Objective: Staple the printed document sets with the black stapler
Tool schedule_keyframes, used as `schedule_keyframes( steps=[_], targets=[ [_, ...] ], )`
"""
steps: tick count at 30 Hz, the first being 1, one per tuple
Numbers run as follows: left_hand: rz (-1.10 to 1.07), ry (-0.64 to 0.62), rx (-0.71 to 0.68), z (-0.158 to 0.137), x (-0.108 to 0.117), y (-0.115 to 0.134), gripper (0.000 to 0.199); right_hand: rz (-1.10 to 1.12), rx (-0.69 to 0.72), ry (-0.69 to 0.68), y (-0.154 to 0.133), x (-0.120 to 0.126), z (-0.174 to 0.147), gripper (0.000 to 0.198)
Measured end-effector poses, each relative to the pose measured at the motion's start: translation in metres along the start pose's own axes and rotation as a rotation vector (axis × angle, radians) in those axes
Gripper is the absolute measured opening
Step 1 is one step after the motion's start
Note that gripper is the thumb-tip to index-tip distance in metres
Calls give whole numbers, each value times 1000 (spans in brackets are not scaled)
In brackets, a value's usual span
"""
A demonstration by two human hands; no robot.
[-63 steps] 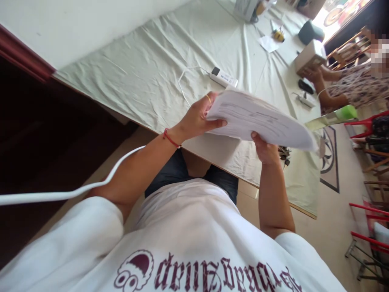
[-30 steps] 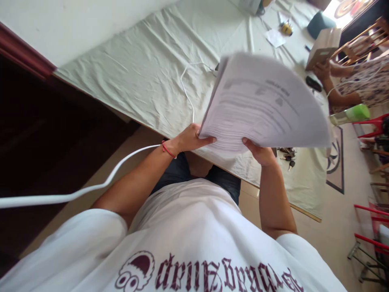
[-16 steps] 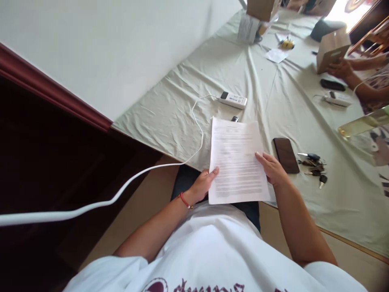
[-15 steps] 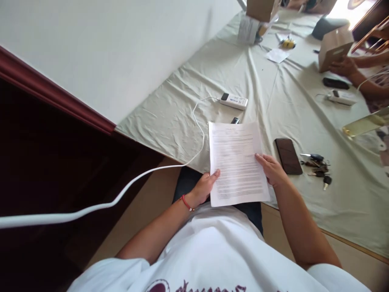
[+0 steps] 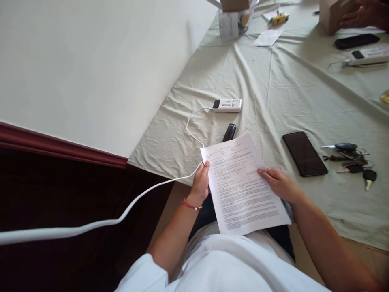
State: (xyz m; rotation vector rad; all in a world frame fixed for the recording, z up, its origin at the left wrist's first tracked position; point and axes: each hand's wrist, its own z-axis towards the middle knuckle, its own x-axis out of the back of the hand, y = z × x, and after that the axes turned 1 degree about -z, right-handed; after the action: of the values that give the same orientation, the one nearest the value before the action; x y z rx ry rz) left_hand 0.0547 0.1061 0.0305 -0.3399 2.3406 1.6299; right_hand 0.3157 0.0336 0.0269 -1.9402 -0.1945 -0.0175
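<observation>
A printed sheet of paper (image 5: 243, 186), perhaps a small stack, is held tilted over my lap and the table's edge. My left hand (image 5: 200, 182) grips its left edge near the upper corner, thumb on top. On the right edge, my right hand (image 5: 278, 182) pinches the paper with the thumb over the print and the other fingers underneath. Just beyond the top edge lies a black stapler-like object (image 5: 229, 132), partly covered by the paper. A black smartphone (image 5: 304, 153) rests to the right of my right hand, with a bunch of keys (image 5: 355, 158) beside it.
A white power bank (image 5: 227, 105) with a white cable (image 5: 142, 194) running toward me lies ahead. Farther back are a box (image 5: 235, 5), a yellow tool-like item (image 5: 279, 18) and loose paper (image 5: 268, 37). A co-worker's hand (image 5: 361, 14) touches a cardboard box (image 5: 331, 16) at right.
The paper has turned, its top swinging left. My left hand has slid up along its left edge. More of the black object shows, and the view has shifted closer.
</observation>
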Motion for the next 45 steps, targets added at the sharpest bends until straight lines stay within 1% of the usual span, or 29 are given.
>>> schedule_keyframes(
  steps=[2, 5, 8, 10, 12, 15, 18, 21, 23, 26, 29, 32, 35, 36, 38, 41, 43, 45],
  targets=[
    [-3, -20, -11, 15, 0, 1, 47, 71, -34, -67, 0, 3, 0, 46],
    [-71, -111, 6, 33, 2, 6, 55, 209, -91, -138, -1, 6, -2, 44],
    [-136, -211, 69, 44, 0, 12, 63, 281, -132, -144, -5, 8, -3, 45],
    [-129, -267, 91, 48, -3, 15, 66, 290, -151, -140, -8, 7, -3, 46],
    [-102, -281, 78, 49, -5, 16, 67, 280, -163, -135, -10, 7, -2, 46],
    [-68, -223, 43, 49, -7, 15, 57, 255, -172, -124, -12, 6, 0, 47],
    [-97, -185, 49, 48, -6, 13, 46, 242, -188, -119, -12, 5, 0, 48],
    [-117, -188, 61, 49, -4, 13, 42, 256, -206, -112, -11, 7, -2, 46],
    [-94, -146, 21, 50, -2, 13, 42, 281, -222, -89, -10, 9, -5, 44],
    [11, -40, -57, 49, 3, 11, 43, 318, -239, -37, -8, 14, -10, 40],
    [190, 17, -68, 41, 11, 10, 49, 292, -237, 6, -5, 19, -16, 39],
    [373, -9, -46, 29, 15, 13, 46, 221, -241, -5, -2, 23, -17, 39],
    [434, -50, -57, 22, 11, 19, 45, 240, -265, -5, -2, 21, -15, 36],
    [422, -43, -64, 23, 8, 21, 45, 261, -274, 5, -3, 20, -14, 35],
    [386, 10, -72, 29, 2, 23, 43, 290, -283, 36, -3, 19, -12, 33],
    [387, 83, -52, 45, -8, 23, 34, 278, -258, 91, -3, 18, -10, 33],
    [421, 72, -35, 56, -12, 20, 28, 259, -235, 115, -3, 18, -9, 34],
    [454, 33, -29, 64, -15, 16, 27, 252, -223, 128, -3, 18, -8, 36]
  ],
)
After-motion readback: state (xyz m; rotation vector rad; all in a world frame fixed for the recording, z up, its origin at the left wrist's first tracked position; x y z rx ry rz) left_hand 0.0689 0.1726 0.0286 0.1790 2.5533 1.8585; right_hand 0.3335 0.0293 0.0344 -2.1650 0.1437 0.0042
